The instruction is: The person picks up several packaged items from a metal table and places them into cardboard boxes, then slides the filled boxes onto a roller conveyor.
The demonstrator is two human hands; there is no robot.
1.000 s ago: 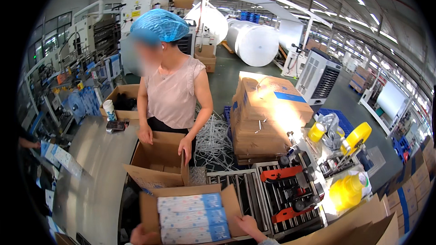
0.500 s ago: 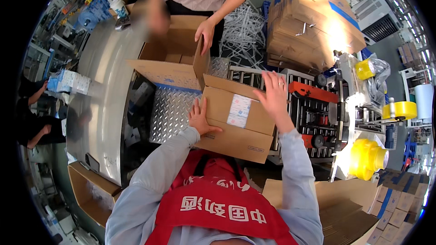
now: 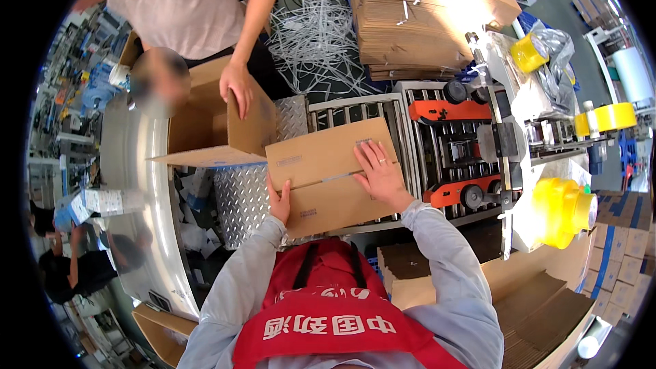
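Note:
In front of me lies a brown cardboard box (image 3: 321,208), its two top flaps folded down to meet along a narrow middle seam. My right hand (image 3: 383,179) rests flat on the top near the right side, fingers spread, a ring on one finger. At the left side, my left hand (image 3: 279,203) grips the edge, thumb toward the top and fingers along the side wall. The box sits partly over a roller conveyor (image 3: 362,106) and partly beside a diamond-patterned metal plate (image 3: 239,208).
Beyond, a co-worker's hand (image 3: 236,89) holds an open carton (image 3: 254,126). A carton sealer with red-orange guide arms (image 3: 451,110) stands right, near yellow tape rolls (image 3: 560,213). Flattened cartons (image 3: 410,34) are stacked behind; a steel table (image 3: 137,232) is left.
The box's flaps have come down over the white printed packet that showed inside. My right hand has lowered onto the top; my left has moved to the side edge. My view has shifted.

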